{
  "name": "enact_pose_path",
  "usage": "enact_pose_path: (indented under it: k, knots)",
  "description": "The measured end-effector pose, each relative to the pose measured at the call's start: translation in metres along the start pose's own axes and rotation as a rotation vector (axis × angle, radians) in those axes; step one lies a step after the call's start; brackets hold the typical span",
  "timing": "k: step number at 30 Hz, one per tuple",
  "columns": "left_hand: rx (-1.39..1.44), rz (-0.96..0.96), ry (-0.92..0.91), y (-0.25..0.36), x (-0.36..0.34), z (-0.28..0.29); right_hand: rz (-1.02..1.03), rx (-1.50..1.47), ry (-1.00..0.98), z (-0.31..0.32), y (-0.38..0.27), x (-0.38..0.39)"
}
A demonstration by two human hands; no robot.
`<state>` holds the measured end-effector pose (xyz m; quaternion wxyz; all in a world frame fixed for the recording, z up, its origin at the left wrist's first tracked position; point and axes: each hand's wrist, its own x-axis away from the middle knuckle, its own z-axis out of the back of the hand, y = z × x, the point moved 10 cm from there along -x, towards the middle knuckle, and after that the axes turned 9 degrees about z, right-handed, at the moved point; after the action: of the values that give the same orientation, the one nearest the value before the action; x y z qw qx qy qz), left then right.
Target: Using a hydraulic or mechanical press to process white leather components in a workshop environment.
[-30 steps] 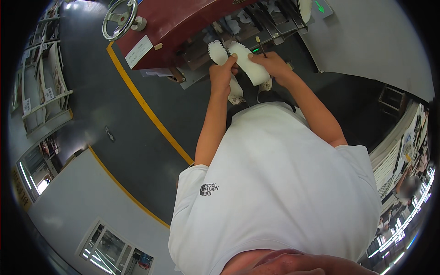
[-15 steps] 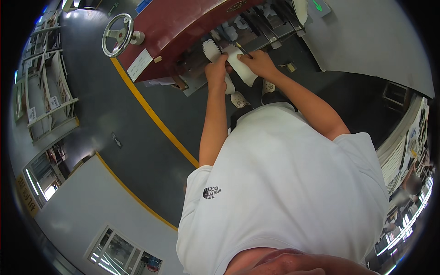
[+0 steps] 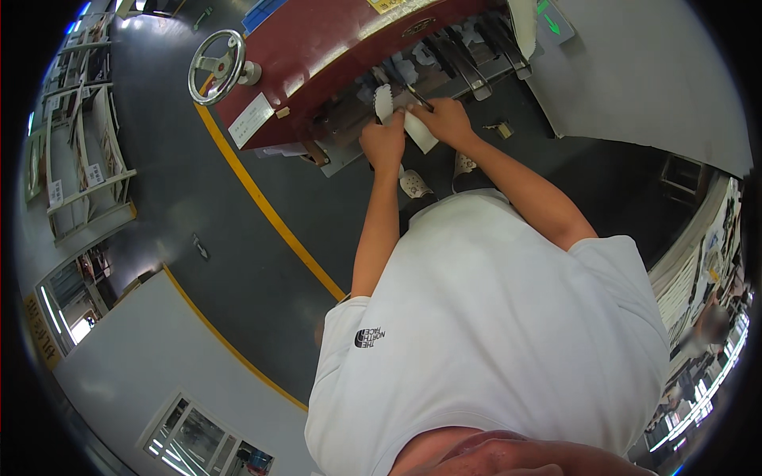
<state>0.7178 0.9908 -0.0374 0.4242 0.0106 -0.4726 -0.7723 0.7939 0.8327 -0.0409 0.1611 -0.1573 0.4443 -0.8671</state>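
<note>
My left hand (image 3: pixel 383 147) is closed around a white, sole-like piece with a scalloped edge (image 3: pixel 383 101), whose upper end sticks out above the fingers. My right hand (image 3: pixel 445 122) pinches a smooth white piece (image 3: pixel 418 133), which hangs below the fingers with a pointed lower corner. Both hands are close together, thumbs nearly meeting, just in front of a red machine (image 3: pixel 317 67). A slim dark rod (image 3: pixel 418 97) touches or passes by the right fingers; I cannot tell whether it is held or part of the machine.
A chrome handwheel (image 3: pixel 217 68) is on the machine's left end. Dark metal arms (image 3: pixel 460 63) project from its front on the right. A grey panel (image 3: pixel 635 71) stands at the right. My patterned shoes (image 3: pixel 414 184) are below the hands. A yellow line (image 3: pixel 262 198) crosses the floor; racks (image 3: pixel 83 151) stand far left.
Both hands have come closer together. The right-hand white piece has turned and shows less of its surface, and the scalloped piece stands more upright. The whole view has shifted slightly.
</note>
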Motion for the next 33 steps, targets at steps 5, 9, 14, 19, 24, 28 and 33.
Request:
enact_pose_path:
  k: [5, 9, 14, 19, 24, 28, 33]
  knots:
    - [0.154, 0.183, -0.204, -0.019, -0.004, -0.016, -0.028, 0.051, -0.028, 0.004, 0.003, 0.001]
    - [0.326, 0.192, -0.403, -0.018, 0.028, -0.023, -0.116, -0.083, -0.148, 0.006, 0.006, 0.032]
    - [0.405, 0.202, -0.508, -0.032, 0.049, -0.03, -0.138, -0.17, -0.184, -0.001, 0.015, 0.032]
    - [0.411, 0.165, -0.539, -0.034, 0.051, -0.029, -0.123, -0.194, 0.003, 0.001, 0.012, 0.001]
    - [0.443, 0.186, -0.56, -0.029, 0.051, -0.031, -0.193, -0.189, 0.045, -0.002, 0.024, -0.013]
    - [0.485, 0.194, -0.596, -0.028, 0.052, -0.034, -0.23, -0.268, -0.02, -0.003, 0.015, 0.003]
    - [0.529, 0.18, -0.558, -0.026, 0.05, -0.036, -0.176, -0.245, -0.09, -0.005, 0.019, 0.026]
